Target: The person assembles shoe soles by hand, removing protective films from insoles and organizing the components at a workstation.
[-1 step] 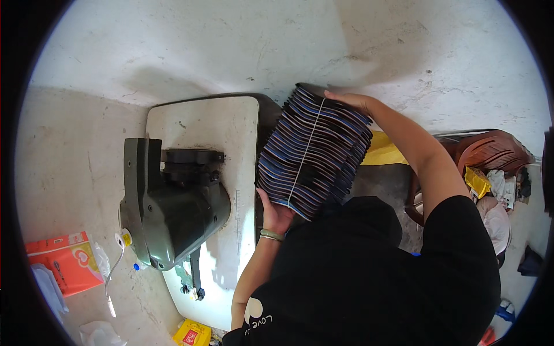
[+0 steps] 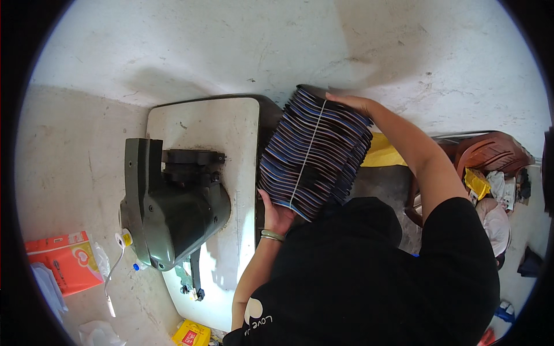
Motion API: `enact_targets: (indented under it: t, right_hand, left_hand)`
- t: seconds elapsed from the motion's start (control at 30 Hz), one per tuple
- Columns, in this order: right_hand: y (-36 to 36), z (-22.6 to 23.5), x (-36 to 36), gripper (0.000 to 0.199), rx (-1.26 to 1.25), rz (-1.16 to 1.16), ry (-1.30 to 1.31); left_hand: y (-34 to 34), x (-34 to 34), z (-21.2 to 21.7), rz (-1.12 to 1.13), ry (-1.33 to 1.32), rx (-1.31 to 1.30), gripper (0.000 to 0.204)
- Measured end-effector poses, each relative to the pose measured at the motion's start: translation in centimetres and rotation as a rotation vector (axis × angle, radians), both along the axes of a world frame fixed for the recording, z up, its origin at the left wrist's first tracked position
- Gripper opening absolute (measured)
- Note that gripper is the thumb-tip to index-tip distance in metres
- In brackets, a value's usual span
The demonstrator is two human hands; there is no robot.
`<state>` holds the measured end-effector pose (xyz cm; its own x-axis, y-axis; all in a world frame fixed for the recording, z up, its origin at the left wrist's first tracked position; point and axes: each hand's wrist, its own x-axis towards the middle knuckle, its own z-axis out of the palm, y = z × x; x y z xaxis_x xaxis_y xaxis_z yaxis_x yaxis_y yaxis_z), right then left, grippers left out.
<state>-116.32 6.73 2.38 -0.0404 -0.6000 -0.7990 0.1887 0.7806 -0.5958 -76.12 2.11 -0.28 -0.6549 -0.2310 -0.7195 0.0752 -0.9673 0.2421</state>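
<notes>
With virtually nothing shifted since the previous picture, the hold simply continues: left hand gripping the lower end and right hand the upper end of a cord-tied bundle of dark layered pieces, beside the desk's right edge.

The stack is striped in black, blue and pale tones; its cord is coloured whitish, the machine dark green, the counter off-white, the chair reddish-brown.

Soft shadows smudge the scuffed off-white surface ahead; glare bleaches the pale, round-cornered tabletop near me, lines bowing toward blackened rims.
</notes>
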Motion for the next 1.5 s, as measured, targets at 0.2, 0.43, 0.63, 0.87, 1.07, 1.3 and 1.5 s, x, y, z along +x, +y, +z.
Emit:
enact_targets:
  t: [0.2,0.43,0.63,0.87,1.07,1.3,1.5]
  right_hand:
    - [-1.2,0.0,-1.0,0.106,0.054,0.090,0.141]
    - [-3.1,-1.9,-1.9,0.106,0.032,0.210,0.203]
    - [-4.0,-3.8,-2.3,0.104,-0.034,0.106,0.338]
    - [-3.2,-5.2,-2.2,0.104,0.116,0.066,0.024]
    - [2.0,-4.5,-1.3,0.089,0.045,-0.134,-0.135]
    - [6.3,-0.8,0.7,0.046,0.070,-0.573,-0.161]
    - [9.7,-2.1,1.3,0.046,-0.029,-0.642,-0.235]
  left_hand:
    - [0.4,-0.7,-3.6,0.228,0.084,-0.001,0.102]
    - [0.3,0.5,-8.9,0.362,-0.045,0.045,0.098]
    - [-0.5,-0.6,-10.9,0.333,-0.010,0.178,0.052]
    - [-1.0,-1.1,-8.6,0.357,0.006,0.147,0.062]
    - [-0.9,-0.6,-5.1,0.288,0.032,0.040,0.072]
    - [-3.1,-2.0,-1.2,0.281,0.019,-0.034,0.058]
    - [-3.7,-2.4,1.4,0.192,0.029,-0.095,0.054]
